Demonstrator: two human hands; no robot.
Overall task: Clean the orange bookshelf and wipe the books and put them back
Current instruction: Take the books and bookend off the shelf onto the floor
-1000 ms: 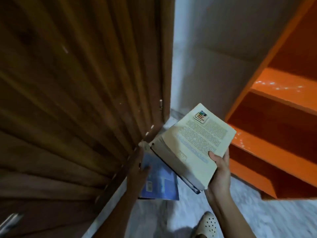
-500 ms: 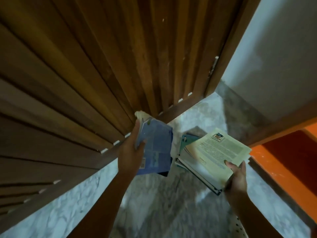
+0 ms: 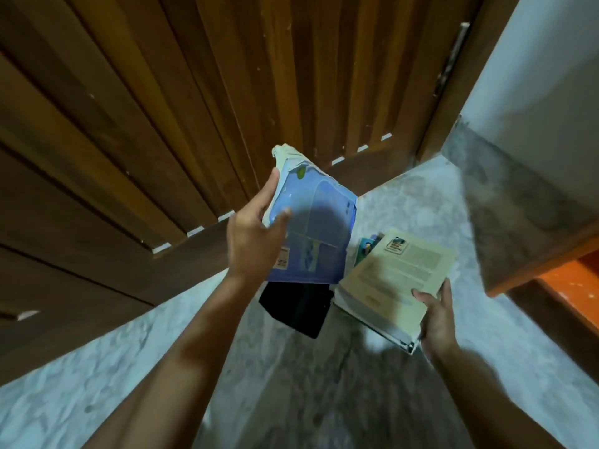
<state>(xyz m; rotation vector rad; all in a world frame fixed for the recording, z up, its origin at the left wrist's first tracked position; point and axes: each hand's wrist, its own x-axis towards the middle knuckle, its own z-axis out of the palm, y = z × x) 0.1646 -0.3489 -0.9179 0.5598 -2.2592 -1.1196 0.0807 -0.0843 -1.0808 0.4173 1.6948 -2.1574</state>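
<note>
Across the top and left of the view stands a big slatted wooden door [image 3: 168, 102], its brown boards running down to a row of small gaps at the bottom rail. Below it spreads the pale marbled floor [image 3: 81, 393], filling the lower part of the view from corner to corner. Over on the right, a grey-white wall [image 3: 534, 85] meets a dark stone skirting [image 3: 518, 209], and tucked at the far right edge is a sliver of the orange bookshelf [image 3: 573, 286], just its bright edge and brown frame showing.

Now the books! The left hand [image 3: 251, 234] is clenched on a blue book [image 3: 316, 228], thumb across the cover, fingers behind the ragged page edge, holding it tilted up in front of the door's bottom rail. The right hand [image 3: 436, 322] is grasping a cream book [image 3: 393, 280] by its lower corner, thumb on top, back cover with printed text facing up, held low over the floor, between the blue book and the bookshelf.

Under the blue book lies something black [image 3: 296, 307] on the floor; whether it is a book or a cloth is hard to say. Just behind the cream book peeks a teal cover [image 3: 364, 249], mostly hidden.
</note>
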